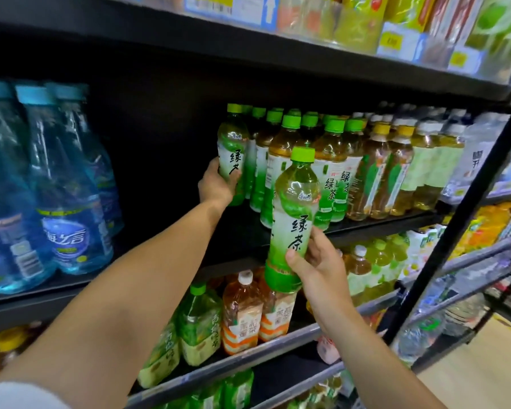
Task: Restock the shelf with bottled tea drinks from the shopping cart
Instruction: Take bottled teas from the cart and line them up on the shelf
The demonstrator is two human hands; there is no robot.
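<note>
The person's left hand [216,185] reaches up to the middle shelf [375,224] with its fingers curled round the lower half of a green-capped tea bottle [232,143], which stands upright at the left end of the row of green tea bottles [301,160], touching or just beside its neighbour; whether its base rests on the shelf board cannot be told, since the hand covers it. The right hand [316,267] is lower and nearer the camera, gripping a second green tea bottle [295,214] round its lower label, thumb across the front and fingers wrapped behind. This bottle is upright, leaning slightly, held in the air in front of the shelf edge and overlapping the stocked row from the camera's view, its green cap level with the labels of the bottles behind. To the right of the green-capped row stand yellow-capped tea bottles [390,169] and then white-capped bottles [437,163]. At the left of the same shelf level, well apart from the tea across a dark gap, stand blue water bottles [62,184]. The shelf below [278,343] carries larger green tea and orange-labelled bottles [242,311].
</note>
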